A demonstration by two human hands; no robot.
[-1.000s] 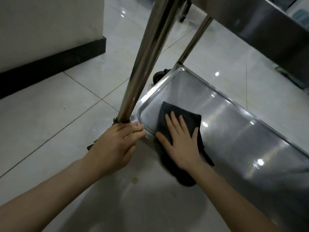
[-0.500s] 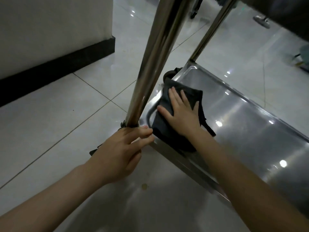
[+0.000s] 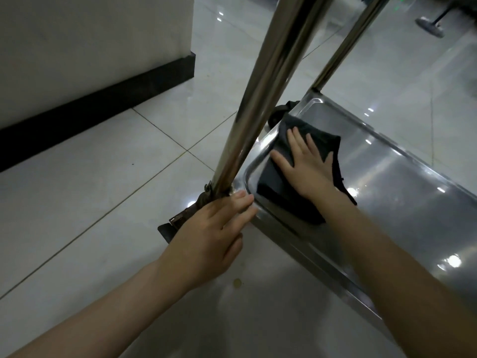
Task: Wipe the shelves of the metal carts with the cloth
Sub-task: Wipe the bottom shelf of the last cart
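Wiping bottom shelf (image 3: 402,192), centre right of frame: right hand (image 3: 307,167) flat, fingers spread, presses dark cloth (image 3: 273,183) on shelf's left end. Left hand (image 3: 214,239) grips shelf corner by post (image 3: 263,99), steadying cart. Next move, I judge: sweep cloth toward lower right.

a dark grey cloth (image 3: 313,140) lies on the shiny silver shelf (image 3: 402,192); beside the shelf, pale glossy floor tiles (image 3: 103,177) and a black skirting (image 3: 103,107).

Right hand (image 3: 308,167) on cloth (image 3: 286,177) in shelf (image 3: 402,192) corner (left hand (image 3: 210,236) at post (image 3: 260,99) base, just beside).
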